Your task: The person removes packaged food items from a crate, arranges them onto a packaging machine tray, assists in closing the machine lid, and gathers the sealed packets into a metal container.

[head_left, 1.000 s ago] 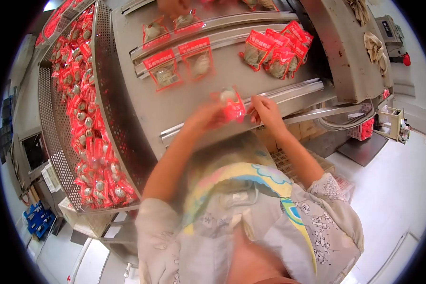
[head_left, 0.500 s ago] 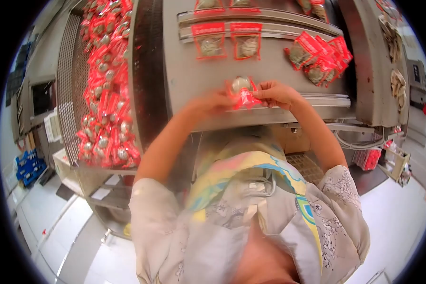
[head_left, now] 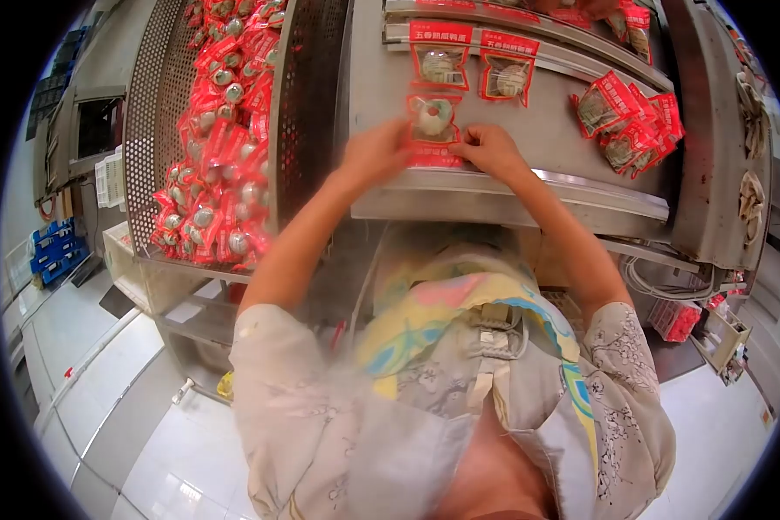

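Packet lay at worktop's near edge, left part. My right hand pinched its near right corner; left hand blurred, couldn't tell grip. Judged light, even tension best, keeping strip flat.

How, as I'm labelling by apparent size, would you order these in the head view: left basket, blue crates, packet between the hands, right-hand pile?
1. Basket, clearly largest
2. Pile
3. Packet and crates: they look too alike to rank
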### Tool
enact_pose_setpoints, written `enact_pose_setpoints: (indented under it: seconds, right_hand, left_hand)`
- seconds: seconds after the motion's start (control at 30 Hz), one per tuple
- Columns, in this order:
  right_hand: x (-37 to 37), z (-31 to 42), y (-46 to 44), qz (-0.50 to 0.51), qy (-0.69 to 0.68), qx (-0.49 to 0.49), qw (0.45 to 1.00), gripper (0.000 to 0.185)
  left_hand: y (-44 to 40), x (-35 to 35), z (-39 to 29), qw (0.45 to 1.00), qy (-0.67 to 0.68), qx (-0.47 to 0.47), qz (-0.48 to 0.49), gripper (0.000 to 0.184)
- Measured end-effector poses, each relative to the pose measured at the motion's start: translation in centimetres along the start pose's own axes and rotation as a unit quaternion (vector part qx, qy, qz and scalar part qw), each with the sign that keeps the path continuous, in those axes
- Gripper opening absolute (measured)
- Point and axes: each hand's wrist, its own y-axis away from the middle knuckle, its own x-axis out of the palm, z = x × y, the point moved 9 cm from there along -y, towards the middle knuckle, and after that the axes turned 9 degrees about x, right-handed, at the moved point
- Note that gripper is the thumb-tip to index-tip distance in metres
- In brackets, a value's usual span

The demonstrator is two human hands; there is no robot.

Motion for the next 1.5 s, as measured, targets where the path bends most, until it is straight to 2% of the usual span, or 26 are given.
enact_pose_setpoints:
  seconds: [0.03,0.13,0.2,0.23,0.33,0.43,0.53,0.63,0.67,0.73,0.77,0.8,0.83,0.9,0.93,0.97,1.03,1.07,1.13,1.2,1.23,1.27,1.3,1.37,1.47,1.5]
  right_hand:
    - [-0.1,0.3,0.0,0.008,0.028,-0.007,1.000,0.029]
    - [1.1,-0.4,-0.2,0.129,0.032,0.012,0.991,0.030]
    - [1.0,-0.2,0.0,0.139,0.038,0.030,0.989,0.030]
    - [1.0,0.0,0.0,0.144,0.042,0.039,0.988,0.030]
    - [0.7,-0.2,-0.2,0.102,-0.075,0.034,0.991,0.029]
    - [0.6,0.6,0.5,0.084,0.031,0.008,0.996,0.028]
    - [-1.4,1.3,1.3,0.059,-0.001,0.002,0.998,0.030]
    - [-10.0,1.2,3.5,-0.194,-0.010,-0.067,0.979,0.037]
    - [-13.8,1.9,5.2,-0.276,-0.019,-0.083,0.957,0.039]
    - [-20.6,1.7,7.0,-0.394,0.048,-0.089,0.913,0.036]
    - [-22.8,1.8,7.7,-0.453,0.133,-0.108,0.875,0.036]
    - [-24.7,1.9,8.3,-0.508,0.216,-0.127,0.825,0.036]
    - [-25.7,2.5,9.0,-0.557,0.296,-0.143,0.763,0.036]
    - [-26.2,1.3,7.4,-0.486,0.394,-0.098,0.774,0.036]
    - [-26.5,0.2,6.8,-0.449,0.441,-0.071,0.774,0.036]
    - [-26.2,-0.1,6.6,-0.424,0.438,-0.117,0.784,0.033]
    - [-24.8,1.3,8.2,-0.452,0.415,-0.210,0.761,0.026]
    - [-24.3,1.7,8.9,-0.458,0.362,-0.228,0.779,0.027]
    - [-22.9,1.1,9.3,-0.408,0.234,-0.239,0.850,0.024]
    - [-20.4,1.4,11.0,-0.386,0.212,-0.242,0.864,0.016]
    - [-19.1,1.4,11.5,-0.375,0.204,-0.234,0.873,0.014]
    - [-17.9,1.5,12.2,-0.367,0.213,-0.251,0.870,0.013]
    - [-16.7,1.5,12.8,-0.359,0.221,-0.267,0.867,0.012]
    - [-15.1,1.3,13.7,-0.347,0.219,-0.283,0.867,0.013]
    - [-13.7,0.0,14.6,-0.321,0.189,-0.279,0.885,0.015]
    - [-13.4,-0.7,14.7,-0.302,0.177,-0.275,0.895,0.016]
  left_hand:
    - [-0.2,0.3,0.4,0.999,0.046,-0.004,0.006,0.035]
    - [-0.8,1.6,2.4,0.979,0.202,-0.022,0.032,0.034]
    - [-1.0,3.0,3.7,0.941,0.330,-0.044,0.056,0.032]
    - [-1.1,3.1,3.8,0.941,0.333,-0.019,0.054,0.029]
    - [-1.0,2.6,3.9,0.971,0.238,-0.018,0.026,0.032]
    - [-0.2,0.9,2.0,0.983,0.175,-0.056,0.003,0.035]
    - [0.7,0.3,1.5,0.988,0.136,-0.062,-0.049,0.038]
    - [3.6,-3.2,-4.0,0.965,-0.008,0.108,-0.237,0.040]
    - [4.1,-3.0,-6.0,0.957,-0.030,0.168,-0.234,0.041]
    - [5.3,-2.1,-9.7,0.928,-0.075,0.287,-0.225,0.041]
    - [5.2,-1.6,-10.6,0.921,-0.068,0.301,-0.237,0.030]
    - [5.1,-0.9,-10.4,0.924,-0.069,0.298,-0.230,0.027]
    - [5.1,-0.2,-10.1,0.926,-0.070,0.297,-0.222,0.024]
    - [5.3,-0.1,-10.4,0.929,-0.044,0.295,-0.221,0.021]
    - [5.5,0.1,-10.5,0.932,-0.052,0.284,-0.217,0.020]
    - [5.8,0.4,-10.3,0.936,-0.061,0.274,-0.214,0.020]
    - [6.0,0.6,-10.8,0.940,-0.059,0.256,-0.216,0.020]
    - [6.1,0.4,-11.3,0.942,-0.048,0.249,-0.220,0.020]
    - [5.2,0.3,-11.8,0.941,-0.001,0.242,-0.235,0.022]
    - [4.2,2.0,-11.9,0.936,0.076,0.234,-0.253,0.025]
    - [2.5,3.7,-11.6,0.952,0.135,0.179,-0.207,0.023]
    - [0.5,6.1,-10.8,0.946,0.227,0.131,-0.190,0.024]
    - [-1.4,8.4,-10.3,0.930,0.317,0.081,-0.169,0.027]
    - [-3.7,11.3,-11.9,0.863,0.489,-0.116,-0.039,0.031]
    - [-6.8,14.5,-12.0,0.805,0.564,-0.180,0.045,0.032]
    - [-7.6,14.7,-12.2,0.838,0.516,-0.159,0.072,0.031]
